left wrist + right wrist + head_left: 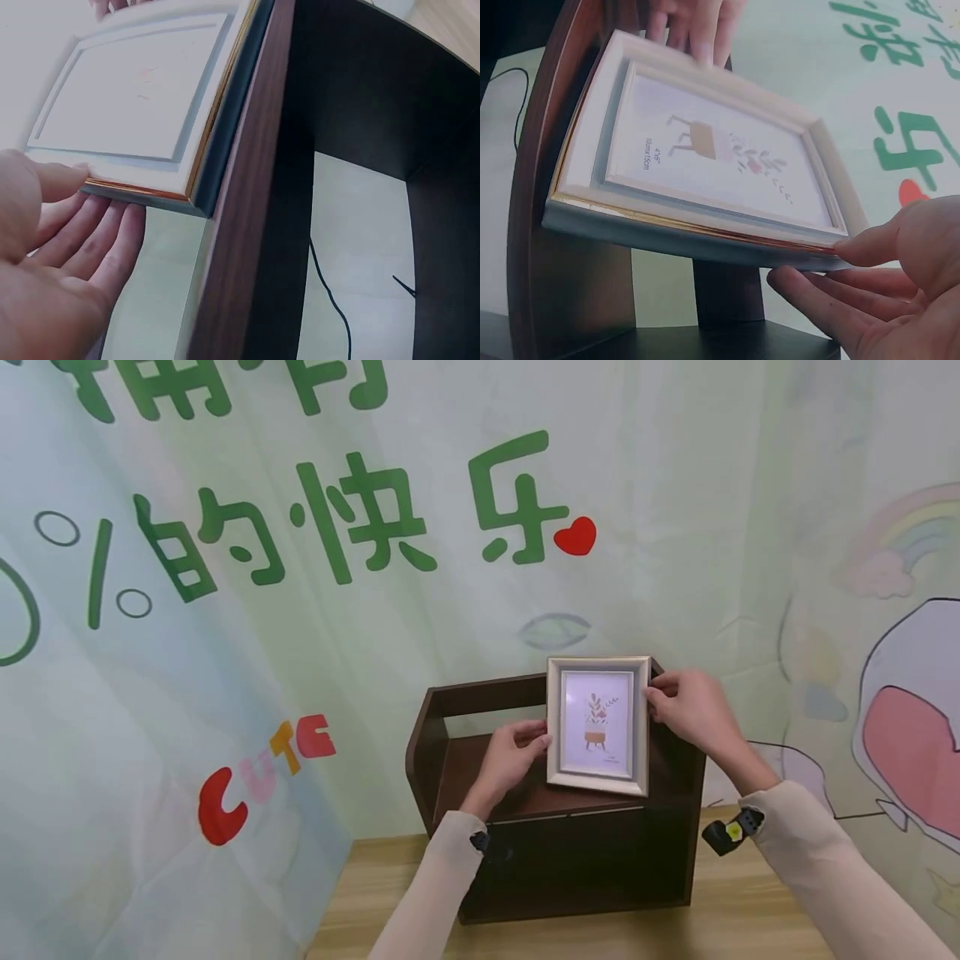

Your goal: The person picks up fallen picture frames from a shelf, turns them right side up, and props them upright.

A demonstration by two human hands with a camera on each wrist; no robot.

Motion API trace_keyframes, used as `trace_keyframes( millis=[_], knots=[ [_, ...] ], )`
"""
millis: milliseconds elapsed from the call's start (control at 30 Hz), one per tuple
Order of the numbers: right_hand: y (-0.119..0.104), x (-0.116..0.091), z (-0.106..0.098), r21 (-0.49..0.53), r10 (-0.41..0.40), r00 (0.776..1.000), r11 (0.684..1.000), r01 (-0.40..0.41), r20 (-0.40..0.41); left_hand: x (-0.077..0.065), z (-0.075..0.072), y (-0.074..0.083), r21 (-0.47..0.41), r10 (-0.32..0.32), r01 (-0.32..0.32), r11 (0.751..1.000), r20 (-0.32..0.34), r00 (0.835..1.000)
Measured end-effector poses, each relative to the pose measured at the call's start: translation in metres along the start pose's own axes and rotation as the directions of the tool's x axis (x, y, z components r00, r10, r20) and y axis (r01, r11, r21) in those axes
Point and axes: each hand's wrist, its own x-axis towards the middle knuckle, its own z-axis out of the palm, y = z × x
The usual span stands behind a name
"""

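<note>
A picture frame [597, 727] with a pale gold rim and a plant picture inside stands nearly upright at a dark brown wooden shelf [573, 864]. My left hand [512, 758] pinches its left edge, thumb in front and fingers behind, as the left wrist view shows of that hand [67, 247]. Higher up on the opposite edge, my right hand [693, 706] grips the frame between thumb and fingers. In the right wrist view the lower edge of the frame [697, 142] lies along the shelf board [551, 150]; whether it bears its full weight I cannot tell.
The shelf stands on a light wooden table [382, 868]. Behind it hangs a printed cloth backdrop [675, 593] with green characters and a red heart. A thin black cable [330, 296] shows through the shelf's lower opening. Dark straps [731, 832] sit on both wrists.
</note>
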Motion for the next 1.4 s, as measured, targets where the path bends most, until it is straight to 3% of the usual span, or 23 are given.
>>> trace_keyframes(
  millis=[433, 800, 967, 1067, 1167, 1233, 1333, 1400],
  knots=[
    [0.003, 0.018, 0.001, -0.044, 0.015, 1.000, 0.999, -0.015, 0.013, -0.012, 0.011, 0.001, 0.016, 0.055, -0.054, 0.998, -0.041, 0.998],
    [0.004, 0.024, 0.005, -0.048, -0.013, 1.000, 0.999, 0.013, 0.001, -0.016, 0.009, 0.002, 0.009, 0.057, -0.056, 0.998, -0.064, 0.996],
    [0.001, 0.021, 0.000, -0.056, -0.038, 0.999, 0.998, 0.038, -0.005, -0.022, -0.001, 0.010, 0.106, 0.078, -0.068, 0.992, -0.086, 0.993],
    [-0.001, 0.014, -0.008, -0.065, -0.078, 0.997, 0.995, 0.077, -0.011, -0.029, -0.015, 0.022, 0.208, 0.118, -0.098, 0.973, -0.089, 0.989],
    [-0.002, 0.003, -0.018, -0.075, -0.121, 0.993, 0.990, 0.120, -0.003, -0.039, -0.033, 0.038, 0.332, 0.196, -0.168, 0.928, -0.053, 0.979],
    [0.000, -0.005, -0.024, -0.099, -0.158, 0.987, 0.983, 0.157, -0.005, -0.046, -0.047, 0.050, 0.439, 0.263, -0.231, 0.868, -0.012, 0.965],
    [0.004, -0.016, -0.032, -0.149, -0.220, 0.975, 0.965, 0.215, -0.018, -0.057, -0.069, 0.064, 0.613, 0.363, -0.316, 0.724, 0.051, 0.931],
    [0.010, -0.023, -0.036, -0.187, -0.259, 0.965, 0.950, 0.250, -0.029, -0.065, -0.083, 0.069, 0.724, 0.422, -0.341, 0.599, 0.076, 0.903]
  ],
)
